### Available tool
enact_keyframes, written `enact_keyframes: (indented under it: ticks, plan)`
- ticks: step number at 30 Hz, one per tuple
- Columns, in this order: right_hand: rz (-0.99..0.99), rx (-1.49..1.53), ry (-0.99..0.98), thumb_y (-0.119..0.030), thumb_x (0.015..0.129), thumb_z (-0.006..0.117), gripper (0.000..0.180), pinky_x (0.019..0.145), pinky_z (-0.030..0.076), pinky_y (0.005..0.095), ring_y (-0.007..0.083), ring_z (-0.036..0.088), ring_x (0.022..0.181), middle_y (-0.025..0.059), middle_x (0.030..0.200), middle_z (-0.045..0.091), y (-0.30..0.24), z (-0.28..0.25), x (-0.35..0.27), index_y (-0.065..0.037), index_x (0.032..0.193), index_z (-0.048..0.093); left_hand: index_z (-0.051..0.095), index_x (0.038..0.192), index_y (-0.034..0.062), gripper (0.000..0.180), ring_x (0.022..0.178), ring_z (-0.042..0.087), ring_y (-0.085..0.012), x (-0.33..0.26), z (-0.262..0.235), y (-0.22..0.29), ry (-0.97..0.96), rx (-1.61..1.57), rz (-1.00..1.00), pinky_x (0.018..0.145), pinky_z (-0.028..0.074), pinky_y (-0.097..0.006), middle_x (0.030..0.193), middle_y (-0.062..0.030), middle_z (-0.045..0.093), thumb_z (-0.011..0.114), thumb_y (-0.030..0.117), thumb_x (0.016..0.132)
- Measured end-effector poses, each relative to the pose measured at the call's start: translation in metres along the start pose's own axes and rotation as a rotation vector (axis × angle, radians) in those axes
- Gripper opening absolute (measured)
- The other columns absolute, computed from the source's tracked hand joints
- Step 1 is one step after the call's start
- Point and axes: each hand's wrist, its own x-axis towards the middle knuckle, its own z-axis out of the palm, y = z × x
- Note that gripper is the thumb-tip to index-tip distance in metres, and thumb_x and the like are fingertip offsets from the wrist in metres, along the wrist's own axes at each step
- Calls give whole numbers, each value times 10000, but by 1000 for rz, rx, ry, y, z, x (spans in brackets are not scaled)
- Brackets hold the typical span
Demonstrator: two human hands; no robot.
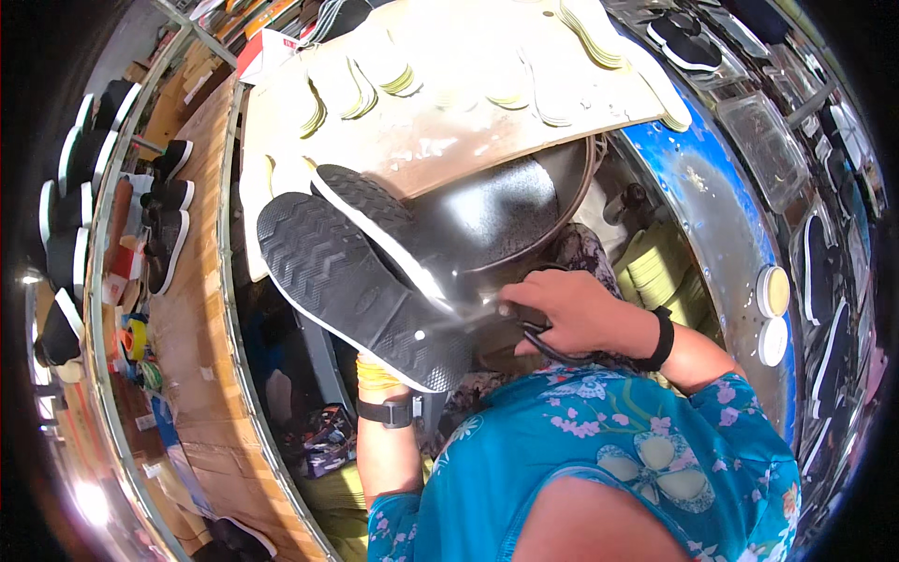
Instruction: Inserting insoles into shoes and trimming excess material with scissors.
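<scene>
My left hand [375, 373] is mostly hidden under a pair of black shoes [361, 276] with white-edged ridged soles, which it holds up sole-side toward me; only the wrist with yellow bands and a black watch shows. My right hand [571, 314] grips black-handled scissors [543, 342] whose blades reach left to the edge of the nearer sole. A black band sits on my right wrist.
A pale board [440, 140] ahead carries several stacks of yellow-white insoles [389, 66]. A blue metal surface [712, 206] on the right holds two round white lids [773, 290]. Black shoes [169, 234] line wooden shelves on the left. A dark round pan [510, 211] lies under the board.
</scene>
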Motion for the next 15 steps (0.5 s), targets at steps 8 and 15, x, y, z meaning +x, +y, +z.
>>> enact_keyframes:
  ticks: [8,15]
  plan:
    - [-59,63,-27,-323,688,748,560,712,486,355,299,622,856,143,939,631,-12,15,14,-72,1144,542,461,1204,7,436,1012,528,-188,-15,-56,41,292,506,257,883,435,-336,1126,-129,550,512,307,891]
    - [247,-50,-155,-272,668,770,561,722,458,365,351,610,824,198,895,632,-9,8,48,-46,1130,547,588,866,-39,171,614,559,-368,-153,-18,134,744,2109,1122,577,474,-386,688,-184,573,533,-30,705]
